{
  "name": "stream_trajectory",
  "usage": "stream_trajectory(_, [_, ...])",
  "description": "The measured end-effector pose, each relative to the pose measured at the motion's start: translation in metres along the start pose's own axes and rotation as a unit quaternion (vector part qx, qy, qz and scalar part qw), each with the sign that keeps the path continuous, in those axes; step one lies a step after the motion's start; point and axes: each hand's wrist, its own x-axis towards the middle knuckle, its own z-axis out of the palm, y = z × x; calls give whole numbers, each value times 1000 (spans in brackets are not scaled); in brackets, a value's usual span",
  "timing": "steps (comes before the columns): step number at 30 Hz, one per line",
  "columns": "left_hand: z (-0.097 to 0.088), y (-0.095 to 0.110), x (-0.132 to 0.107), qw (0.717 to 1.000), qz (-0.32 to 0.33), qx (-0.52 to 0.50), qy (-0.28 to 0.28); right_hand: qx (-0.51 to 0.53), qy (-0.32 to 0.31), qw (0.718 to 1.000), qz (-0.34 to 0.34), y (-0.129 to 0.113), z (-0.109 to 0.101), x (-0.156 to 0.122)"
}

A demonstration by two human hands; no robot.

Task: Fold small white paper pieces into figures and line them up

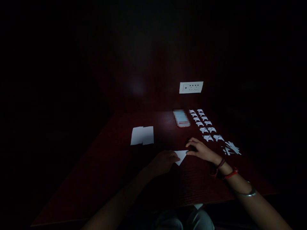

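A white paper folded into a triangle lies on the dark red table, its point toward me. My left hand grips its left side, with the thumb on top and the other fingers partly hidden. At the paper's right corner is my right hand, its thumb at the tip and its fingers curved and apart from the thumb. Whether that thumb presses on the paper or only rests beside it, I cannot tell.
Two square paper sheets lie on the left. A phone with a blurred screen is farther back. Two rows of small folded paper pieces run along the right, near a pile of paper strips. A socket panel is on the wall.
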Motion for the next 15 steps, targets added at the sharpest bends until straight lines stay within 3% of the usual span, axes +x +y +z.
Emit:
stream_trajectory(9, [7, -10, 5, 971, -102, -181, 118, 35, 4, 998, 43, -10, 11, 2])
stream_trajectory(15, [13, -18, 16, 968, -155, -189, 56, 46, 8, 998, 53, -13, 11, 3])
